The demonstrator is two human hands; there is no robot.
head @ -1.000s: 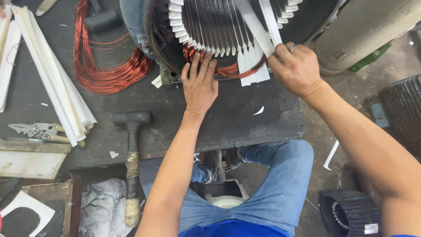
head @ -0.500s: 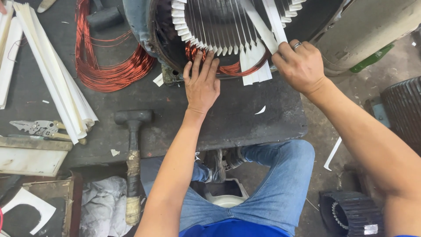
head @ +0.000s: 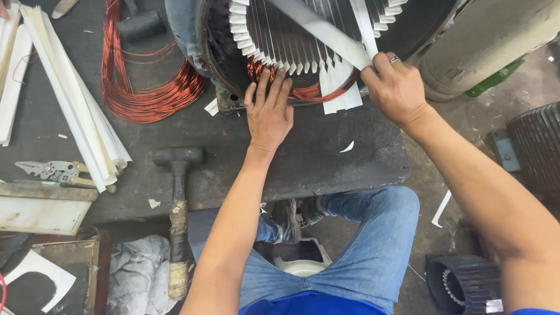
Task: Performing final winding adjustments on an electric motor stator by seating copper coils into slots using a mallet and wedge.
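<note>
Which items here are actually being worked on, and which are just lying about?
In use: stator, its copper winding, white strip, left hand, right hand.

Lying about: copper coil, mallet, paper strips, pliers, rag.

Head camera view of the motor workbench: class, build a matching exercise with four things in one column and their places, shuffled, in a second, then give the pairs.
Things:
1. loose copper wire coil
2. mallet
3. left hand
4. right hand

Places:
A. gripping a long white insulation strip
B. lying left of the stator on the bench
C. fingers spread at the stator's lower rim
D. head on the bench, handle over its near edge

Pairs: 1-B, 2-D, 3-C, 4-A
</note>
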